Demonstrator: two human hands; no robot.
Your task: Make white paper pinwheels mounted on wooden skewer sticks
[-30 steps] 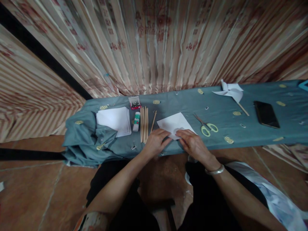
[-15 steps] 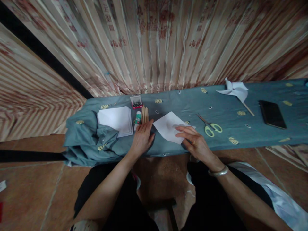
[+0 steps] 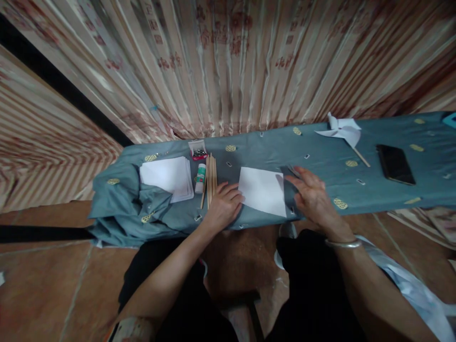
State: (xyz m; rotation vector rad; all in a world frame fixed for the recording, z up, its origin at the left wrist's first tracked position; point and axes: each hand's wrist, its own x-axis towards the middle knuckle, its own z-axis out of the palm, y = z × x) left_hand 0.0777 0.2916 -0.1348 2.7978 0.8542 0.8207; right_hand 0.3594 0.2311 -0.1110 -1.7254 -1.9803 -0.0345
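Round comes the white sheet [image 3: 263, 191]: half a second ago it sits corner-up like a diamond, now it lies nearly square-on in the middle of the blue-green cloth [image 3: 270, 147], in front of the person. Across swings the right hand [image 3: 309, 194], off the sheet and over the scissors [image 3: 293, 170], whose light green loops, plain to see before, vanish beneath it. Only a grey sliver pokes out by the fingertips, and whether those bent fingers are clamped on the scissors, I cannot tell. Over on the other side, the left hand [image 3: 225, 204] shifts from the wooden sticks [image 3: 213, 173] to the sheet's left edge, palm down, fingers stretched out and close together, fingertips touching the paper; its thumb is hard to make out. It also covers the sticks' near ends. Beside them stand no changes for the glue stick [image 3: 200, 179] or the paper stack [image 3: 166, 175], a fold of cloth hiding one corner. Far right, a blue object [image 3: 449, 119] is cut off by the frame.
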